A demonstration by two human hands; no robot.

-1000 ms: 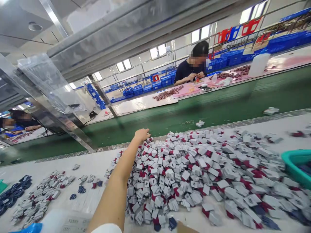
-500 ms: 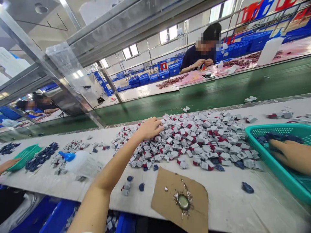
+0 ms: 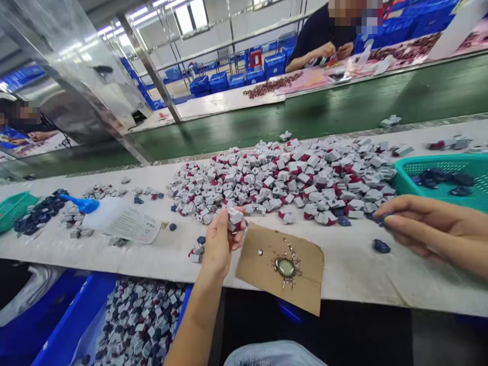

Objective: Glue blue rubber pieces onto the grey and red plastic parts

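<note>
My left hand [image 3: 220, 243] is closed on a small grey and dark red plastic part [image 3: 235, 218], held up just left of a piece of cardboard [image 3: 263, 264]. Between thumb and fingers of my right hand [image 3: 430, 229] is a small dark blue part [image 3: 378, 218], partly hidden by the fingertips. A wide pile of grey and red parts [image 3: 282, 178] spreads behind both hands. On the cardboard lies a round cap-like dish [image 3: 285, 267] with shiny spatters around it. One loose dark blue piece [image 3: 381, 246] lies below my right hand.
A green basket [image 3: 404, 175] with dark blue parts stands at the right. A white bottle with blue nozzle [image 3: 122, 221] lies at left. Below the table edge is a blue bin [image 3: 72, 315] holding many parts. Beyond runs a green conveyor [image 3: 229, 127]; a person [image 3: 316, 40] works across it.
My left hand has come back from the pile with a grey and red part. My right hand has left the green basket with a dark blue part. The view has tilted down.
</note>
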